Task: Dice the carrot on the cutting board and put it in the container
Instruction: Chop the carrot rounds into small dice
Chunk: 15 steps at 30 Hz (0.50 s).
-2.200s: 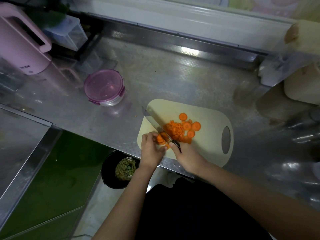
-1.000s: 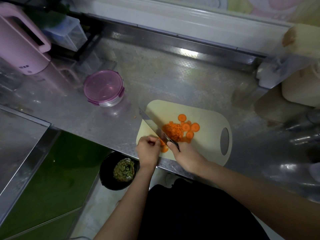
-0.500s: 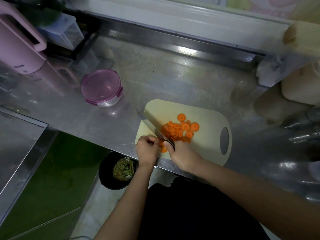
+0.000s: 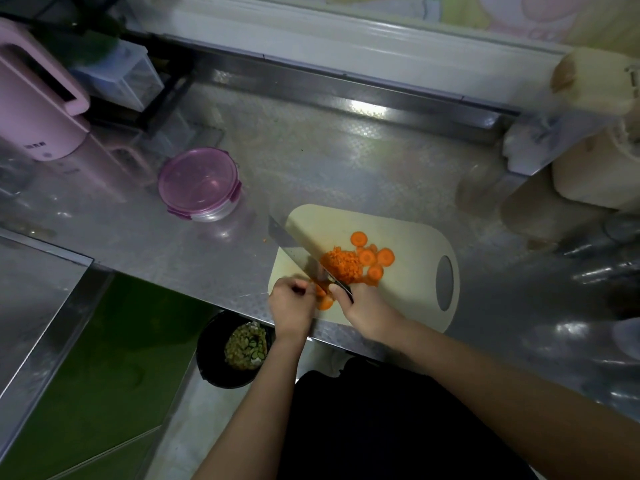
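A cream cutting board [image 4: 412, 237] lies on the steel counter near its front edge. On it sit a heap of diced carrot [image 4: 341, 265] and several round carrot slices [image 4: 375, 258]. My right hand [image 4: 363, 306] grips the handle of a broad knife [image 4: 294, 245], whose blade slants up to the left over the board's left end. My left hand [image 4: 291, 304] pinches carrot slices [image 4: 323, 301] at the board's near left corner, right beside the blade. A round clear container with a pink lid [image 4: 199, 183] stands on the counter, up and left of the board, lid on.
A pink kettle [image 4: 38, 105] stands at the far left, with a clear plastic box [image 4: 117, 77] behind it. A black bowl of green scraps [image 4: 235, 348] sits below the counter's front edge. Cream containers [image 4: 595, 140] crowd the right end. A steel ledge [image 4: 346, 95] runs along the back.
The knife has kept chopping at the board's near left corner, blade rising and falling. My left hand stays on the slices beside it. The view shifted slightly.
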Tool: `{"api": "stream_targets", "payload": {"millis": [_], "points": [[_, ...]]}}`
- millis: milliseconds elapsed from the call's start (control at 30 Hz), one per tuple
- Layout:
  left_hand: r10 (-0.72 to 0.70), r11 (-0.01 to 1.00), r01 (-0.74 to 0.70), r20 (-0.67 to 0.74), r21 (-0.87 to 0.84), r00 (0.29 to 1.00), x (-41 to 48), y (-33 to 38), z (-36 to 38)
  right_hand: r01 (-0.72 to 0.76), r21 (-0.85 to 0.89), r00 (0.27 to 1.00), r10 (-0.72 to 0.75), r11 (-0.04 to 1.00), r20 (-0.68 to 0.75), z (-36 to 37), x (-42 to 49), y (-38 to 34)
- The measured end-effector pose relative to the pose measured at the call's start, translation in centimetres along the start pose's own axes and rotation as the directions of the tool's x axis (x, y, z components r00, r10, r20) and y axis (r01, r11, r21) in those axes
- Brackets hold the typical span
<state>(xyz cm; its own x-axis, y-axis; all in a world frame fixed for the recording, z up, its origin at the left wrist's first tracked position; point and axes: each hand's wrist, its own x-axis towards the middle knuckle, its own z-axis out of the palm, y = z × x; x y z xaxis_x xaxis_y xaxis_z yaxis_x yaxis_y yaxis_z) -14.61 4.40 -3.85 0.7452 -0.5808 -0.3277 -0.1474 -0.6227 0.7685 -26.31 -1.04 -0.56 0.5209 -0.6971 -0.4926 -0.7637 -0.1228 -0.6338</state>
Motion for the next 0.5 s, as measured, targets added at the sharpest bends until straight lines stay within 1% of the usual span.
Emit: {"api": "stream_targets", "payload": {"millis": [167,367,500], "points": [[-0.012,0.999,0.012,-0.008,0.033,1.0,0.0,0.1,-0.1,0.013,-0.017,1.0,-0.013,1.0,-0.001,0.0,-0.1,-0.5],[-0.006,0.999,0.006,0.007,0.038,1.0,-0.5,0.8,-0.5,0.015,0.012,1.0,-0.015,1.0,0.014,-0.2,0.0,-1.0],[-0.002,0.999,0.002,0.011,0.037,1.0,-0.7,1.0,-0.6,0.063,-0.061,0.998,-0.062,0.996,0.022,-0.8,0.2,-1.0]]}}
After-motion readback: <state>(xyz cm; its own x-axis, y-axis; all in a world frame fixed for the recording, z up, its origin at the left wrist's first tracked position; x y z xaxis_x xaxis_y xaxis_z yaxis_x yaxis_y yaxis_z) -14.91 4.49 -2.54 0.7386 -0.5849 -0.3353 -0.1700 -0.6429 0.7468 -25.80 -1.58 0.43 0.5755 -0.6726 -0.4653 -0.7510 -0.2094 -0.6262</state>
